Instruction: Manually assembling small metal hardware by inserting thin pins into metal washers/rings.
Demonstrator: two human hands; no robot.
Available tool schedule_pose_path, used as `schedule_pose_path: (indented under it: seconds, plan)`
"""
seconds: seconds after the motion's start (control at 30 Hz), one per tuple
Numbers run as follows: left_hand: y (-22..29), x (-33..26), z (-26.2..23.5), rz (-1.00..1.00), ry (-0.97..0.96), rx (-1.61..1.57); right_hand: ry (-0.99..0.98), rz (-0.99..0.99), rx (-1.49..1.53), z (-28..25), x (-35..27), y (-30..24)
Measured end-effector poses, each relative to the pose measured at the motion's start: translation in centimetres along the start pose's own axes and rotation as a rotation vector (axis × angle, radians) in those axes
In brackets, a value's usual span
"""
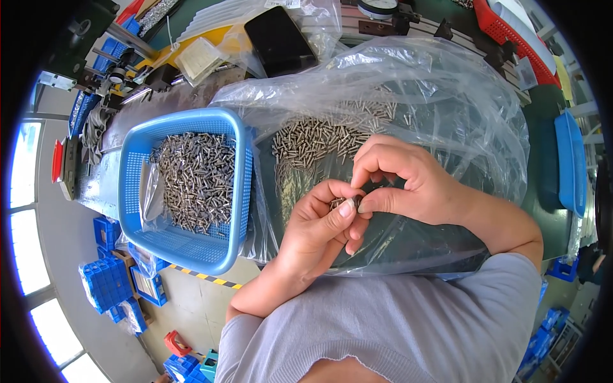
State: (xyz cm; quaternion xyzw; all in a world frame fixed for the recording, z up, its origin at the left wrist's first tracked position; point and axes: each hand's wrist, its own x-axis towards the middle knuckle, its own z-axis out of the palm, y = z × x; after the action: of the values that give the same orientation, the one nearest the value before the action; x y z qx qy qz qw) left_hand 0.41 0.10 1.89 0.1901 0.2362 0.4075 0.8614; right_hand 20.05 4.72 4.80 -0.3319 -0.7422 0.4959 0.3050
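My left hand (pixel 313 223) is closed over the plastic sheet, its fingers curled around a few small metal pins (pixel 335 203). Against its fingertips, the thumb and forefinger of my right hand (pixel 408 185) come together in a pinch. A small dark end shows between the two hands, but what my right fingers grip is mostly hidden. Just beyond my hands, a pile of similar metal pins (pixel 313 137) is spread on the clear plastic sheet (pixel 440 96). To the left stands a blue plastic basket (pixel 239 191) with a heap of metal pins (pixel 198 182) inside.
A black phone-like slab (pixel 280 41) lies on plastic bags at the back. Machine parts (pixel 115 70) stand at the far left, and a dial gauge (pixel 378 6) sits at the back. A red basket (pixel 511 38) and a blue tray (pixel 570 163) are on the right.
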Motion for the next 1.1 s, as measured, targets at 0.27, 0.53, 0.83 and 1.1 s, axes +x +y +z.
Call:
schedule_pose_path:
  seconds: [0.27, 0.53, 0.83, 1.1]
  plan:
    - [-0.2, 0.0, 0.0, -0.024, -0.003, -0.025, 0.007, -0.16, -0.032, 0.1, 0.0, 0.6]
    - [-0.3, 0.0, -0.1, 0.036, 0.016, -0.037, 0.049, -0.229, -0.113, -0.2, 0.2, 0.6]
    - [-0.2, 0.2, 0.2, 0.074, 0.034, -0.049, 0.207, -0.27, -0.654, -0.2, 0.9, 2.4]
    - [-0.2, 0.1, -0.1, 0.071, 0.005, -0.031, 0.157, -0.252, -0.725, -0.2, 0.7, 2.5]
